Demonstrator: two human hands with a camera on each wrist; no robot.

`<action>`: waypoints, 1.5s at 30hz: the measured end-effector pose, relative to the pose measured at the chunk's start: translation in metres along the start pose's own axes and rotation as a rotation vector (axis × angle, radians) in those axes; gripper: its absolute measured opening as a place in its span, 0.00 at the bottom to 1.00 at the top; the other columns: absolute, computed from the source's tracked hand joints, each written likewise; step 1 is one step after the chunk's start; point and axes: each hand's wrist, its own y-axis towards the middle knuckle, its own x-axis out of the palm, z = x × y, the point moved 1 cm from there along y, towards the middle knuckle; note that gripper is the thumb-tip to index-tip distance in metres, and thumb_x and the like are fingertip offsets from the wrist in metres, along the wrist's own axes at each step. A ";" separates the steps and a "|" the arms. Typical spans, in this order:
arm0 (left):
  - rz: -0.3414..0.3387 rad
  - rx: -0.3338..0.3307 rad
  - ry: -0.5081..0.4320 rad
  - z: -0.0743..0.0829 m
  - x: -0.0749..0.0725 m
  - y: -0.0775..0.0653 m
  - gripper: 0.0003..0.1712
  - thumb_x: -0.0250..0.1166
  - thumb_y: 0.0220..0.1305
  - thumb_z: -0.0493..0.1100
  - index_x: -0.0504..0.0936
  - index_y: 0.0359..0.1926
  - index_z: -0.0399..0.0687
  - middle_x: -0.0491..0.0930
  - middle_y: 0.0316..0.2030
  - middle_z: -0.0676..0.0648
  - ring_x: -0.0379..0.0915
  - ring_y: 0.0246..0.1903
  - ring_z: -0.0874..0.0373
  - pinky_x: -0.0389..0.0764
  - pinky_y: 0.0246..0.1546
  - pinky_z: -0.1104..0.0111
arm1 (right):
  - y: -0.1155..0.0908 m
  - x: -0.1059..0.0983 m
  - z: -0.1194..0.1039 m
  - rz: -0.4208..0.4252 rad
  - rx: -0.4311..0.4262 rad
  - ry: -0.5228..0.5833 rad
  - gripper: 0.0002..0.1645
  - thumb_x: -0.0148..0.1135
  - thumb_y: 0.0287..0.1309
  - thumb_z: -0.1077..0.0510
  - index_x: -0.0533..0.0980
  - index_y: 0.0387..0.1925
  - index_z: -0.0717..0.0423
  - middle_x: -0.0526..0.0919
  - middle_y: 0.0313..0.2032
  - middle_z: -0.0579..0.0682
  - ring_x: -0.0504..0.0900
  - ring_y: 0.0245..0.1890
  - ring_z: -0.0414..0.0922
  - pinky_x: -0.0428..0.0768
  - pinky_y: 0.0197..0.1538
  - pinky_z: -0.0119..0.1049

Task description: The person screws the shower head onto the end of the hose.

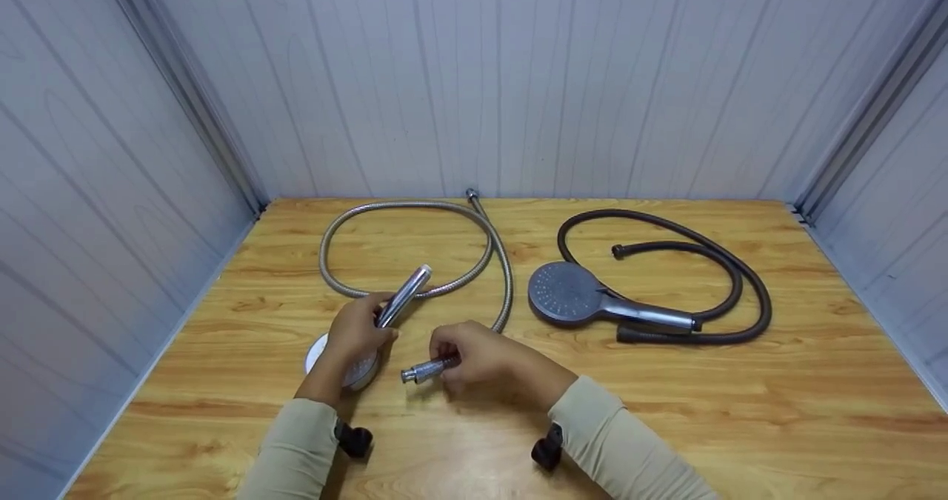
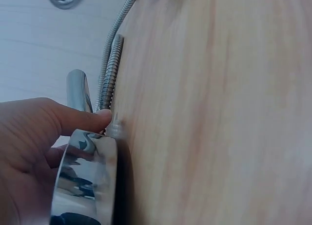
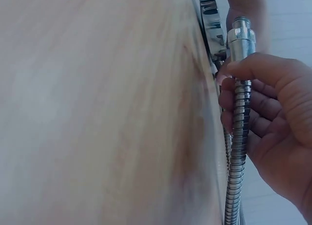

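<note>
My left hand grips a chrome shower head by its handle, just above the round head. The handle's free end points up and away to the right, while the round face lies partly hidden under the hand and wrist. Between thumb and fingers, my right hand pinches a silver metal shower hose just behind its chrome end fitting. That fitting points left toward the shower head, with a gap between them. From the right hand the hose runs back over the table in a wide loop.
On the right lies a dark grey shower head with a chrome-faced handle. A dark hose curls around behind it, one end beside the handle. The wooden table meets pale panel walls at the back and sides.
</note>
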 end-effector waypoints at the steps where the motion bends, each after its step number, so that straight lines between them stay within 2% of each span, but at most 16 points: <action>1: 0.005 0.009 0.004 0.000 -0.001 0.000 0.35 0.73 0.52 0.35 0.76 0.63 0.46 0.80 0.44 0.42 0.75 0.41 0.49 0.75 0.44 0.54 | 0.000 -0.001 -0.001 0.001 -0.017 -0.006 0.15 0.68 0.47 0.69 0.78 0.38 0.55 0.78 0.29 0.42 0.75 0.30 0.35 0.76 0.37 0.29; 7: 0.031 0.077 0.008 0.002 -0.005 -0.003 0.37 0.74 0.49 0.33 0.75 0.63 0.43 0.81 0.41 0.42 0.76 0.37 0.50 0.76 0.38 0.56 | 0.001 -0.005 -0.005 -0.036 -0.081 -0.023 0.14 0.67 0.50 0.69 0.82 0.41 0.58 0.81 0.32 0.43 0.75 0.33 0.35 0.75 0.41 0.28; 16: -0.038 0.122 -0.058 -0.001 -0.005 -0.005 0.34 0.71 0.55 0.35 0.75 0.65 0.49 0.81 0.41 0.44 0.77 0.41 0.50 0.76 0.42 0.55 | 0.000 -0.008 -0.017 -0.092 -0.093 0.102 0.14 0.65 0.55 0.68 0.81 0.45 0.60 0.84 0.39 0.47 0.78 0.39 0.35 0.76 0.48 0.30; 24: -0.055 0.131 -0.142 -0.003 -0.008 -0.006 0.31 0.70 0.58 0.36 0.76 0.64 0.50 0.79 0.37 0.46 0.76 0.37 0.52 0.77 0.35 0.60 | 0.000 -0.009 -0.024 -0.125 -0.119 0.167 0.12 0.65 0.59 0.64 0.80 0.45 0.61 0.83 0.39 0.44 0.78 0.39 0.34 0.76 0.49 0.30; 28: -0.050 0.135 -0.175 -0.002 -0.010 -0.007 0.33 0.71 0.57 0.35 0.75 0.65 0.51 0.80 0.39 0.45 0.76 0.37 0.51 0.77 0.34 0.62 | -0.001 -0.010 -0.022 -0.124 -0.130 0.180 0.12 0.65 0.60 0.63 0.80 0.46 0.60 0.82 0.40 0.43 0.78 0.40 0.34 0.76 0.49 0.31; 35: -0.023 0.165 -0.242 -0.001 -0.010 -0.009 0.36 0.71 0.52 0.27 0.76 0.64 0.47 0.82 0.47 0.42 0.78 0.37 0.51 0.78 0.31 0.64 | -0.005 -0.013 -0.019 -0.104 -0.129 0.189 0.14 0.66 0.60 0.61 0.81 0.48 0.59 0.84 0.41 0.44 0.79 0.41 0.35 0.76 0.50 0.35; 40: -0.019 0.181 -0.249 -0.001 -0.012 -0.009 0.35 0.70 0.51 0.26 0.78 0.62 0.46 0.82 0.47 0.42 0.78 0.37 0.50 0.79 0.32 0.64 | -0.008 -0.018 -0.018 -0.080 -0.092 0.171 0.15 0.67 0.58 0.59 0.81 0.48 0.58 0.85 0.41 0.45 0.80 0.41 0.35 0.76 0.50 0.33; 45: -0.009 0.248 -0.224 -0.002 -0.015 -0.008 0.33 0.69 0.50 0.24 0.80 0.59 0.43 0.83 0.43 0.42 0.77 0.35 0.51 0.78 0.32 0.63 | -0.009 -0.023 -0.018 -0.056 -0.085 0.146 0.16 0.69 0.57 0.58 0.82 0.47 0.57 0.84 0.41 0.44 0.80 0.40 0.35 0.76 0.49 0.33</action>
